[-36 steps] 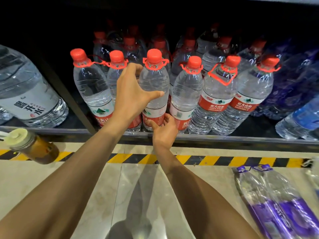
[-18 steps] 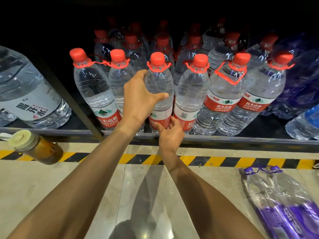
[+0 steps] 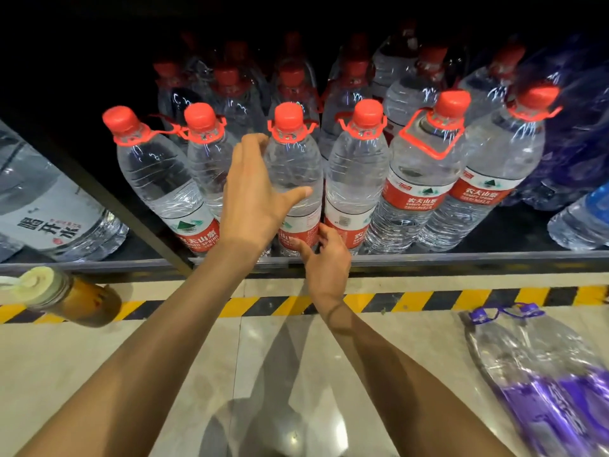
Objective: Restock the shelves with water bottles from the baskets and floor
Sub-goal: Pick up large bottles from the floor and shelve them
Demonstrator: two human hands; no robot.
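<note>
The left grip [image 3: 253, 206] curls round the bottle [image 3: 293, 166], fingers on its 9 o'clock shoulder and thumb stretched across its front. The right grip [image 3: 326, 258] pinches the same bottle at its base, thumb on the red label and fingers tucked into the gap at 3 o'clock. The bottle stands upright in the front row of the shelf [image 3: 461, 258], third from the left, touching red-capped neighbours at 3 and 9 o'clock; more rows stand behind at 12. A large jug [image 3: 43, 209] lies in the bay at 9 o'clock. On the floor [image 3: 99, 374], a brown drink [image 3: 66, 296] lies at 8 o'clock and purple bottles [image 3: 543, 374] at 4 o'clock, below the striped tape [image 3: 428, 300].
</note>
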